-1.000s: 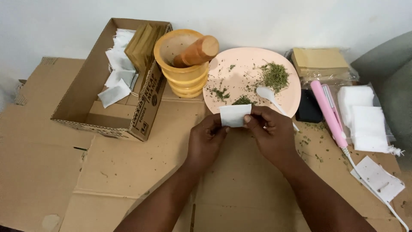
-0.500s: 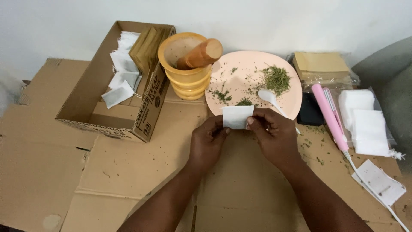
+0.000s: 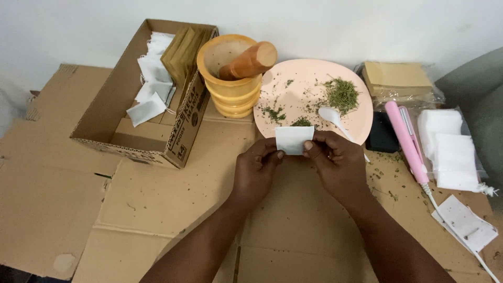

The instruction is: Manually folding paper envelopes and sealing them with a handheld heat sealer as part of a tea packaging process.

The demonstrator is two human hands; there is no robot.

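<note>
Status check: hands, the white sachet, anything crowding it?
Left hand and right hand both pinching the white sachet, held up. Pink plate with dried herbs and white spoon just behind. Nothing between.

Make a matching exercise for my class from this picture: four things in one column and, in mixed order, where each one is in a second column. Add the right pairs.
Things:
1. small white bag
2. wooden pestle
3. white spoon
4. brown sachets

Places:
A. standing in the cardboard box
B. lying on the pink plate
C. held between the left hand and the right hand
D. leaning in the yellow mortar

Pairs: 1-C, 2-D, 3-B, 4-A
</note>
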